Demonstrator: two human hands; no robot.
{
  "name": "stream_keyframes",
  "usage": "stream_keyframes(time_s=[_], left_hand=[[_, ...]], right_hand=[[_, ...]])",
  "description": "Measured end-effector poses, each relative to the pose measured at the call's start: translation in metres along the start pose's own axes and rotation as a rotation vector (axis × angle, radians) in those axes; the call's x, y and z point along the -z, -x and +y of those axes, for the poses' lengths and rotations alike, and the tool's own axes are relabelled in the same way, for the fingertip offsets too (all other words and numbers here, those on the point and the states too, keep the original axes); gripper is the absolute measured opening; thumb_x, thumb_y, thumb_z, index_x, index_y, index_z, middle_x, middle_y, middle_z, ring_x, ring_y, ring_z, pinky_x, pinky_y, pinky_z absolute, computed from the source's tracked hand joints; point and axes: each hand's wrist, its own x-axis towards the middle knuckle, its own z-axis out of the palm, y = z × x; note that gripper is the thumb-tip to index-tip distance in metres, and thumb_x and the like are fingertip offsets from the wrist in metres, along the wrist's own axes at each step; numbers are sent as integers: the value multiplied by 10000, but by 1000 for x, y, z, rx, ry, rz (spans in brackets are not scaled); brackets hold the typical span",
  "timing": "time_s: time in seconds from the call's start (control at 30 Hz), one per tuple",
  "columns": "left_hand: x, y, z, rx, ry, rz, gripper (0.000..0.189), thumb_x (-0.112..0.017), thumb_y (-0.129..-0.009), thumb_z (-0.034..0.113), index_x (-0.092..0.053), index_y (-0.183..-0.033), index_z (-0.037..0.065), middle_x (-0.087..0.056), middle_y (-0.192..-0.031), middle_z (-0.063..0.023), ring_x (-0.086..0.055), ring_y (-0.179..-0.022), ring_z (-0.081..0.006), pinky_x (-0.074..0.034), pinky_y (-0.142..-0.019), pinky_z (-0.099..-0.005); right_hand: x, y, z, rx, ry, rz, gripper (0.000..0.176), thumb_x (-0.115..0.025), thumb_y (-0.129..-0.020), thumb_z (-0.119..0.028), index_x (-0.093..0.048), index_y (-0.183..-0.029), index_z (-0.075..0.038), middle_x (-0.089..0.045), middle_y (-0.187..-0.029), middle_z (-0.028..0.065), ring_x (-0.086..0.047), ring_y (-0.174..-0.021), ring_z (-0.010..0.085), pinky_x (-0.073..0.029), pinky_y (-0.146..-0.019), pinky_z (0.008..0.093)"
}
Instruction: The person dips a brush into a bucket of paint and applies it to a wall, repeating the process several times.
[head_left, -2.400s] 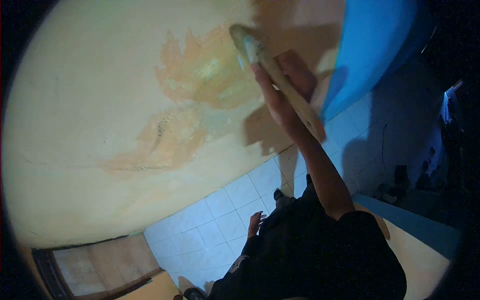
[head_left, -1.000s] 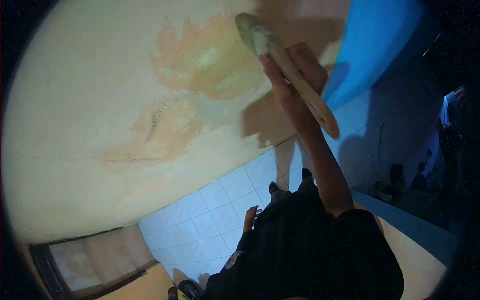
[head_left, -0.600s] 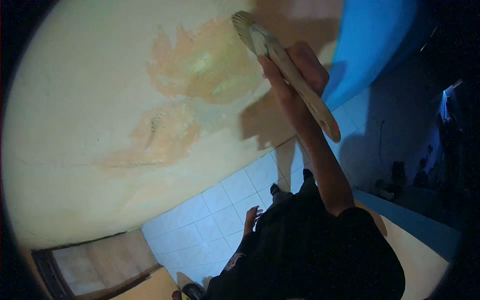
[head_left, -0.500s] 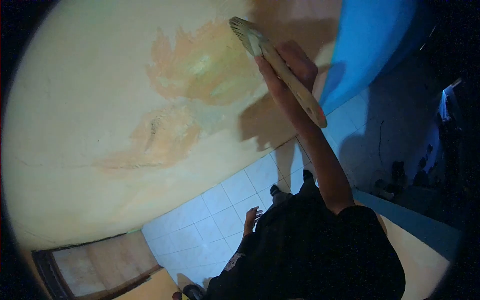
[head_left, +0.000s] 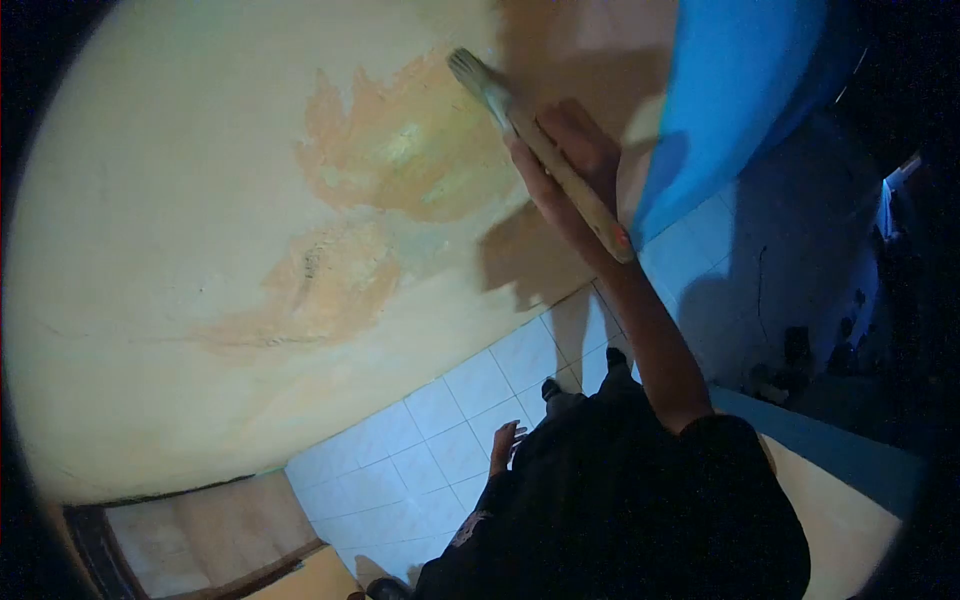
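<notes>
A paintbrush (head_left: 572, 185) with a pale wooden handle is held in my right hand (head_left: 575, 155), its bristles pointing to the upper left. The bristle end is at the cream wall (head_left: 200, 180), by the upper right edge of an orange and yellowish patch (head_left: 370, 145); whether it touches cannot be told. Below that lies a second orange patch (head_left: 340, 280) with a rough dark mark. My left hand (head_left: 507, 440) hangs low beside my dark shirt, fingers apart, holding nothing.
A bright blue wall section (head_left: 735, 90) stands at the right. Pale floor tiles (head_left: 430, 410) run along the wall's foot. A wooden-framed panel (head_left: 210, 530) is at the lower left. Dark, unclear objects (head_left: 795, 350) sit on the floor at the right.
My right hand and the brush have shifted slightly to the left, and the bristle end is a little lower. My left hand remains almost in place.
</notes>
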Motion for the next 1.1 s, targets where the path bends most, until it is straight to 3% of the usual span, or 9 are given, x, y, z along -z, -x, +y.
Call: stream_keyframes(time_s=[0.17, 0.23, 0.33, 0.57, 0.63, 0.87, 0.93, 1.03, 1.1], left_hand=[[1, -12, -13, 20, 134, 0, 370, -500, -868, 267, -518, -1134, 11, -632, -973, -124, -622, -891, -240, -487, -734, -354], [5, -6, -24, -453, -267, -57, 351, -499, -872, 243, -523, -1126, 2, -622, -990, -120, -618, -929, -225, -490, -746, -353], [2, 2, -15, -193, -119, -20, 330, -491, -880, 216, -525, -1119, -9, -604, -1015, -120, -612, -953, -216, -494, -752, -352], [13, -25, -44, -428, -459, -22, 324, -475, -893, 193, -513, -1130, -24, -611, -991, -119, -614, -942, -219, -498, -759, -359], [22, -33, -55, -812, -837, 5, 330, -586, -823, 215, -566, -1078, 6, -613, -1010, -193, -585, -956, -351, -486, -805, -392], [-5, 12, 6, -208, -168, 10, 354, -558, -846, 228, -541, -1126, 12, -605, -1032, -194, -580, -970, -351, -490, -803, -381], [-8, -3, 4, 64, 155, 16, 368, -470, -874, 294, -524, -1159, 67, -633, -980, -93, -619, -821, -217, -485, -662, -332], [-4, -12, -7, 90, 179, -8, 357, -480, -870, 276, -529, -1155, 66, -630, -991, -96, -625, -840, -210, -491, -654, -344], [9, -35, -39, -164, -88, -40, 338, -490, -868, 249, -532, -1154, 74, -629, -997, -96, -626, -863, -204, -494, -655, -354]], right_hand=[[7, 0, -12, 26, -31, 22, 115, -642, -692, -4, -554, -766, -10, -471, -641, 98, -488, -558, 237, -406, -488, 331], [14, -14, -30, 42, -32, 23, 115, -641, -698, -8, -553, -771, -9, -464, -638, 101, -482, -559, 241, -405, -492, 334], [12, -24, -28, 70, 6, 27, 113, -643, -699, -7, -553, -767, -8, -476, -647, 106, -483, -571, 250, -409, -504, 336], [17, 0, -13, -119, -70, -82, 109, -645, -718, -20, -563, -787, -1, -509, -683, 116, -513, -601, 258, -429, -537, 342], [21, -15, -28, -128, -71, -73, 109, -648, -721, -23, -567, -791, -1, -516, -694, 118, -523, -608, 257, -434, -544, 340], [6, -10, 0, -43, -84, -52, 125, -668, -748, -35, -556, -777, 10, -487, -695, 58, -532, -616, 113, -470, -502, 233], [11, -7, 8, -152, -164, -26, 123, -669, -748, -35, -560, -787, 10, -487, -699, 64, -538, -634, 119, -477, -513, 245], [18, -13, -1, -248, -82, 99, 127, -670, -743, -25, -566, -808, 11, -494, -710, 84, -546, -671, 164, -457, -542, 288], [13, -18, -5, 99, 150, 144, 136, -640, -731, -19, -554, -836, -8, -540, -739, 127, -557, -661, 277, -457, -558, 357]])
